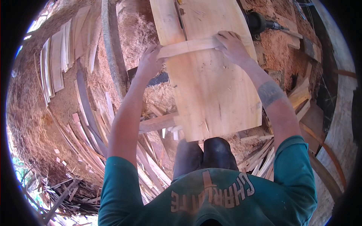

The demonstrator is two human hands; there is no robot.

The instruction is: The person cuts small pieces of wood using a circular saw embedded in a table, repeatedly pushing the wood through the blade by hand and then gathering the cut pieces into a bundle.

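A pale wooden strip (190,46) lies crosswise on a broad, smooth wooden board (215,94) that serves as a bench top. My left hand (151,62) is closed around the strip's left end, just past the board's left edge. Toward the other end, my right hand (233,48) grips the strip from above, with its fingers over the far edge. Just beyond the strip, a thin dark saw blade (180,17) shows in a narrow slit in the board. Small wood chips are scattered on the surface.
A dark metal machine part with a shaft (264,24) sits by the board's right edge. Thin planks (56,56) lie stacked at the left. Long wood offcuts (90,124) and sawdust cover the ground. A long beam (112,45) runs left of the board.
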